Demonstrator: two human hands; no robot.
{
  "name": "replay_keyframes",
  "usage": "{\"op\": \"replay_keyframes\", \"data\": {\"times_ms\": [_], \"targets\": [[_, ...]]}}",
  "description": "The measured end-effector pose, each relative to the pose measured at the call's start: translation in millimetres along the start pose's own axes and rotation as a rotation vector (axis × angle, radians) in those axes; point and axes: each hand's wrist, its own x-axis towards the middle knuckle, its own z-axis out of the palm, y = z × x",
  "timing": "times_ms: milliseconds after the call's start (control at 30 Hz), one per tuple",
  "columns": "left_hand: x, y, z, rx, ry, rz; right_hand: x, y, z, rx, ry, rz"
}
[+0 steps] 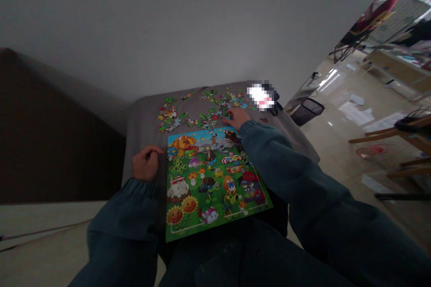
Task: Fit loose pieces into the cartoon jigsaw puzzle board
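A colourful cartoon jigsaw board (215, 179) lies on a grey cloth-covered surface (144, 116) in front of me, its near edge over my lap. Several loose puzzle pieces (202, 110) are scattered beyond its far edge. My left hand (145, 163) rests on the cloth just left of the board, fingers curled in with thumb and forefinger pinched together; whether it holds a piece I cannot make out. My right hand (237, 117) reaches past the board's far right corner and touches the loose pieces with its fingertips; its fingers are small and partly hidden.
A blurred-out item (261, 96) sits at the far right of the cloth. A black mesh bin (308, 110) stands on the glossy floor to the right, with papers and wooden furniture (397, 134) further off. A dark sofa back (50, 134) lies to the left.
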Motion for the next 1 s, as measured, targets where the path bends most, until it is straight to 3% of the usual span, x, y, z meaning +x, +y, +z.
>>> {"op": "replay_keyframes", "data": {"times_ms": [200,333,433,500,633,767,1000], "targets": [[1,2,0.5,-0.017,-0.015,-0.015,1,12,-13,0.005,-0.101,-0.095],[2,4,1.3,-0.015,-0.024,-0.032,-18,22,-30,0.056,-0.184,-0.213],[2,6,2.0,-0.012,-0.024,-0.044,-36,26,-37,0.04,-0.282,-0.383],[2,7,2.0,-0.008,-0.02,-0.053,-48,25,-37,-0.032,-0.267,-0.453],[2,9,1.3,0.004,-0.021,-0.069,-68,17,-28,-0.14,-0.118,-0.356],[2,9,1.0,0.013,-0.014,-0.071,-78,16,-20,-0.161,-0.115,-0.31],[3,4,2.2,0.018,-0.019,-0.07,-76,37,-20,-0.152,-0.035,-0.218]]}}
